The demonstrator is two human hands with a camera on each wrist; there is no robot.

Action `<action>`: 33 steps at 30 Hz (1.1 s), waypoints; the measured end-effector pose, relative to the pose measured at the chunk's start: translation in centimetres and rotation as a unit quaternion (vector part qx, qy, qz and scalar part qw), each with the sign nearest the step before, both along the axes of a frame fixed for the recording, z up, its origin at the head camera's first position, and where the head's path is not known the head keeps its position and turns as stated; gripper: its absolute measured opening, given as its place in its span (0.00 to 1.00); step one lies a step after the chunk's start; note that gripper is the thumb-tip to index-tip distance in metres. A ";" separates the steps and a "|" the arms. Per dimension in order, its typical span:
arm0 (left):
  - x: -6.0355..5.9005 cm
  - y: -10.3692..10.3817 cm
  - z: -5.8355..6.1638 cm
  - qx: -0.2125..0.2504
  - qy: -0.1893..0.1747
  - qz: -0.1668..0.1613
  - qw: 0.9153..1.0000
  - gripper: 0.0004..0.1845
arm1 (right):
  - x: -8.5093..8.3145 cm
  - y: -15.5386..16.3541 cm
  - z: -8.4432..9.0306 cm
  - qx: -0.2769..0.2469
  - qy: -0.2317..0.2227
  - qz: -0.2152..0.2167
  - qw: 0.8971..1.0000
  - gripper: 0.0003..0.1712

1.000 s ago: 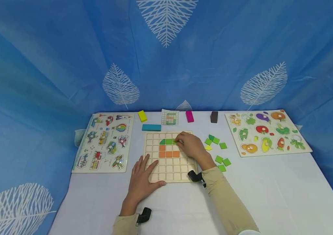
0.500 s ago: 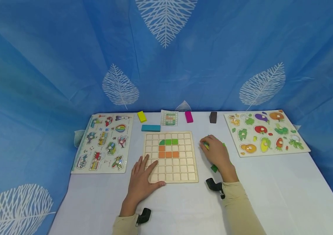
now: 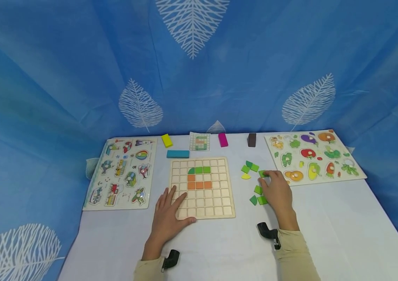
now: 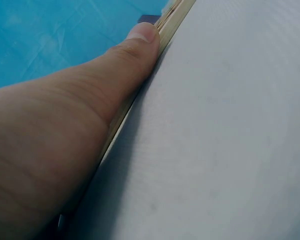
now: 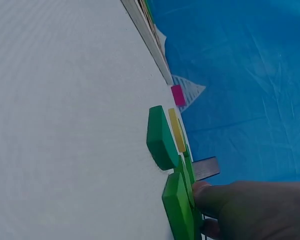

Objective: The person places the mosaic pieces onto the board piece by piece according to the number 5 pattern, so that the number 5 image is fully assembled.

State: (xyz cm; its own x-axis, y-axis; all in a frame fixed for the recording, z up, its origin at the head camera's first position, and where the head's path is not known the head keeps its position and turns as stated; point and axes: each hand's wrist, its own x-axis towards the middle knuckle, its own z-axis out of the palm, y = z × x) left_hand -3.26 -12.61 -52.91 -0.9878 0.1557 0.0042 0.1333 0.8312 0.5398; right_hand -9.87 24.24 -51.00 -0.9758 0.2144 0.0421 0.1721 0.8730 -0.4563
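Observation:
A wooden grid board lies mid-table, with green tiles and orange tiles set in its upper rows. My left hand rests flat on the board's near left corner; in the left wrist view its thumb lies along the board edge. My right hand is to the right of the board among several loose green tiles. Its fingertips touch one green tile, which lies on the table. Another green tile and a yellow piece lie close by.
A vehicle puzzle lies at the left and a vegetable puzzle at the right. Along the back edge are a yellow block, a teal block, a pattern card, a magenta block and a brown block. Blue cloth surrounds the table.
My right hand left the green tile on the board's upper row and moved right to the loose tiles. The left hand has stayed on the board.

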 end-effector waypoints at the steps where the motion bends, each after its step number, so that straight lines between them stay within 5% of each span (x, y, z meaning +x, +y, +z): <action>1: 0.0 0.0 0.0 -0.001 -0.003 0.001 1.000 0.50 | 0.0 0.0 -0.1 0.000 0.000 0.000 1.000 0.19; 20: -0.1 0.0 0.0 -0.011 0.002 0.000 1.000 0.50 | -0.1 -0.2 0.1 0.011 0.012 0.025 1.000 0.11; 33: 0.0 0.0 0.3 -0.004 -0.002 -0.001 1.000 0.50 | -2.9 -5.1 2.2 -0.013 0.055 0.205 0.977 0.11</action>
